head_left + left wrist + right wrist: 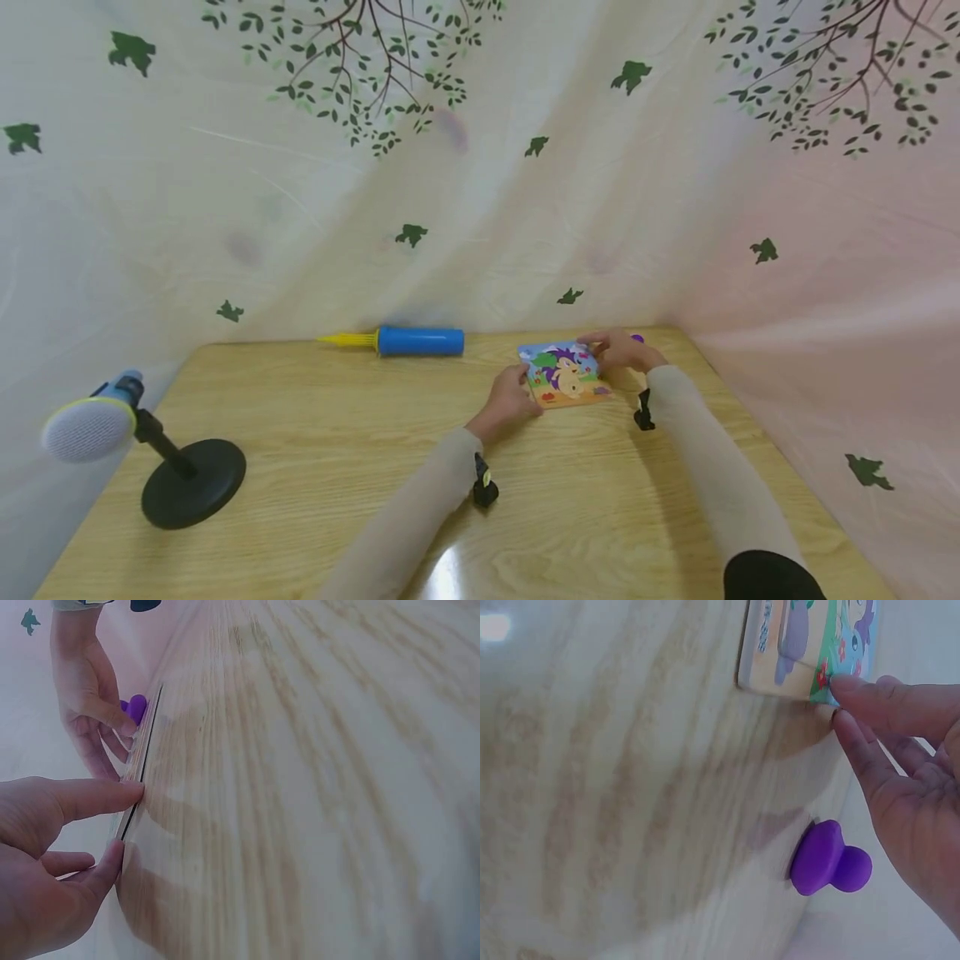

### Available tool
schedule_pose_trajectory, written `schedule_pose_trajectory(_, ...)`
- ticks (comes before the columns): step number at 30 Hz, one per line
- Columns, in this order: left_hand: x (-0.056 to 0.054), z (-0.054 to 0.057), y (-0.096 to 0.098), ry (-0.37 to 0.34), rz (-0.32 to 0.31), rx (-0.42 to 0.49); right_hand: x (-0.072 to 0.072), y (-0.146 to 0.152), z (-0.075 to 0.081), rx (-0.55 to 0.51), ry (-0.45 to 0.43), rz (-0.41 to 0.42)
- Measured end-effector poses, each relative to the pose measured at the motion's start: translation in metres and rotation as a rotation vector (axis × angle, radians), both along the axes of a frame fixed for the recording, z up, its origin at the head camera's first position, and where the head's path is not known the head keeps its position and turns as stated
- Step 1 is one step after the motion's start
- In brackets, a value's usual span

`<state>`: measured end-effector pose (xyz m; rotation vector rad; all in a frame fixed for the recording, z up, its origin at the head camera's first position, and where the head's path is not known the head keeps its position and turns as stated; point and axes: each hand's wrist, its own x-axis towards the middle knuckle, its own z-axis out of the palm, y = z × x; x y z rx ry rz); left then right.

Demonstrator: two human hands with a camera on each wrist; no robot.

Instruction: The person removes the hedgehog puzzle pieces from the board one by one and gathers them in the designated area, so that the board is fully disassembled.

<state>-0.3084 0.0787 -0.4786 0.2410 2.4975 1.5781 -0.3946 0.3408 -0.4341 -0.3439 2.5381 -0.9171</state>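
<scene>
A square picture puzzle [564, 377] with a purple-haired hedgehog on it lies near the table's back edge. At its left side and near-left corner, the thumb and a finger of my left hand [506, 404] grip the board; the left wrist view shows both fingertips [136, 793] right at its thin edge. My right hand [621, 350] pinches the far right edge, thumb [855, 694] on top and a finger just below the rim. Close beside that hand stands a purple knob-shaped piece [821, 859] with a broad base and rounded end, untouched.
Left of the puzzle, a blue hand pump [422, 342] with a yellow nozzle lies along the back edge. A microphone-like device [90, 429] leans on a round black stand [193, 483] at the left. Leaf-printed curtain [480, 208] hangs behind the wooden table [315, 467].
</scene>
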Motion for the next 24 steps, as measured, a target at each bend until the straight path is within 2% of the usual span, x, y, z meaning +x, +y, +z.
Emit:
schedule_pose_trajectory(6, 0.004, -0.001, -0.023, -0.074, -0.001, 0.085, 0.008, -0.012, -0.007, -0.052, -0.021, 0.039)
schedule_pose_trajectory(12, 0.011, 0.001, -0.055, -0.088, -0.046, -0.012, 0.019, -0.031, -0.01, -0.074, 0.014, 0.134)
schedule_pose_trajectory(17, 0.018, 0.002, -0.082, -0.105, -0.081, -0.039, 0.031, -0.053, -0.008, -0.09, 0.051, 0.212)
schedule_pose_trajectory(24, 0.034, 0.003, -0.125, -0.091, -0.118, -0.109, 0.046, -0.09, -0.012, -0.098, 0.149, 0.29)
